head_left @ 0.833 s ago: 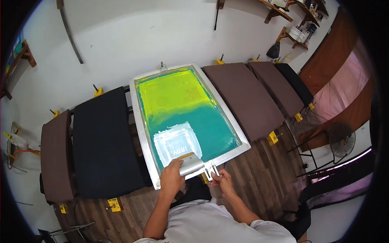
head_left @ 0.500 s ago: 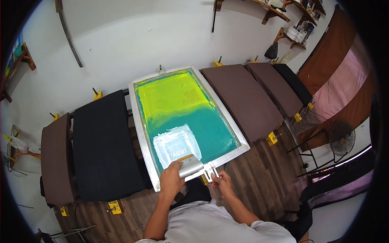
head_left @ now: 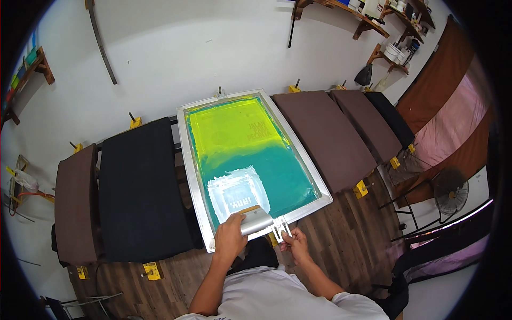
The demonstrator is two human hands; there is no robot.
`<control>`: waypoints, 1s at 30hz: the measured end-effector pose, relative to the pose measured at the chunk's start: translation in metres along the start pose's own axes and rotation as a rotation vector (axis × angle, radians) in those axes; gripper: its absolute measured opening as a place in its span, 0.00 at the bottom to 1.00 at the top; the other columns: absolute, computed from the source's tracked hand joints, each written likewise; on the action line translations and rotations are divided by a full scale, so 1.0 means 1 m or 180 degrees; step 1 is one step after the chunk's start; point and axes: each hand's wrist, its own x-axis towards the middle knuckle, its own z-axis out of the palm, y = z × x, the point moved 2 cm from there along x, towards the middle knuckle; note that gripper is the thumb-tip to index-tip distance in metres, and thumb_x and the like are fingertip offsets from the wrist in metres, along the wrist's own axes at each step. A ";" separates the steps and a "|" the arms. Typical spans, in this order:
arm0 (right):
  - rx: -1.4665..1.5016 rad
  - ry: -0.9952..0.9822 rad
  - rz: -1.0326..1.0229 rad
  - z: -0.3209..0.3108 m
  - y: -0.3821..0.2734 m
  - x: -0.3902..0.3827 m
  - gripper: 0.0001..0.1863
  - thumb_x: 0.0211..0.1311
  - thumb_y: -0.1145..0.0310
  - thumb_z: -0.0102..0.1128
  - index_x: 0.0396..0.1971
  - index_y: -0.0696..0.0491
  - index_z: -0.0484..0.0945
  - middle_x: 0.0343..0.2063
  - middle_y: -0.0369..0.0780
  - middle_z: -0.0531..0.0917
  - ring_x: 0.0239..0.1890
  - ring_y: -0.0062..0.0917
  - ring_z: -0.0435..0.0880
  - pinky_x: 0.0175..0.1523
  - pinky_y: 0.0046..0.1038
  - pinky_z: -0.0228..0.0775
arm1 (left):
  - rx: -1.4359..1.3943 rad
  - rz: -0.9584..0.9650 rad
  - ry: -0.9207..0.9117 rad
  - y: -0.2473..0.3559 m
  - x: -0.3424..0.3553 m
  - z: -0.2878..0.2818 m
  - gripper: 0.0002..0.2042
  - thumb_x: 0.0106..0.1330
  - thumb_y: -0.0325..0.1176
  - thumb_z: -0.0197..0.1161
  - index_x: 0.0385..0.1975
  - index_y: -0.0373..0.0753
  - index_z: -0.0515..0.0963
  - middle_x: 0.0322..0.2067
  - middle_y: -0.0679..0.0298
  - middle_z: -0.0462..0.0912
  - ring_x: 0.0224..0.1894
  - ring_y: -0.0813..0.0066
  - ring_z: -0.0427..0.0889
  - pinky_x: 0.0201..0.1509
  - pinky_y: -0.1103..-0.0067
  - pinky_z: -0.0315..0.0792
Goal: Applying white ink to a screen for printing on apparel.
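A silver-framed printing screen (head_left: 295, 146) lies in front of me, its mesh yellow-green at the far end and teal nearer. White ink (head_left: 221, 192) is smeared around a pale square with lettering near the close edge. My left hand (head_left: 230, 239) is closed on a squeegee (head_left: 256, 222) with a metal holder and a tan blade edge, resting at the near end of the white ink. With fingers pinched, my right hand (head_left: 296, 246) grips a slotted metal bracket (head_left: 280, 229) on the frame's near rail. What lies under the screen is hidden.
Black (head_left: 141, 192) and brown padded boards (head_left: 322, 138) stand in a row on both sides, with yellow blocks (head_left: 153, 270) at their ends. Wooden shelves (head_left: 341, 8) hang on the white wall. A fan (head_left: 451, 190) stands at right on the wood-look floor (head_left: 341, 234).
The whole view has shifted slightly, so the scene sits a little further right. Both hands keep their holds, and the squeegee stays at the near end of the screen.
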 end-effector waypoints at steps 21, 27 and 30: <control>-0.0011 0.0034 -0.0003 0.005 -0.003 -0.001 0.13 0.67 0.66 0.62 0.29 0.51 0.66 0.19 0.36 0.76 0.18 0.21 0.77 0.26 0.25 0.75 | 0.0002 -0.0135 -0.0052 0.002 -0.004 0.001 0.24 0.44 0.21 0.69 0.46 0.35 0.77 0.47 0.51 0.81 0.47 0.48 0.81 0.53 0.63 0.75; 0.0024 0.0027 0.0004 0.002 0.002 0.000 0.13 0.67 0.67 0.61 0.29 0.51 0.66 0.20 0.36 0.76 0.18 0.21 0.78 0.25 0.25 0.76 | 0.0028 -0.0021 0.0010 0.001 -0.006 0.002 0.25 0.44 0.22 0.70 0.47 0.35 0.77 0.46 0.51 0.80 0.47 0.48 0.81 0.52 0.62 0.75; 0.0010 0.0034 -0.0084 0.003 0.004 0.000 0.13 0.67 0.66 0.61 0.29 0.50 0.65 0.20 0.36 0.76 0.18 0.20 0.78 0.25 0.25 0.76 | 0.0073 0.0038 0.0063 0.001 -0.007 0.001 0.25 0.44 0.22 0.70 0.48 0.35 0.77 0.48 0.51 0.80 0.47 0.47 0.81 0.52 0.62 0.75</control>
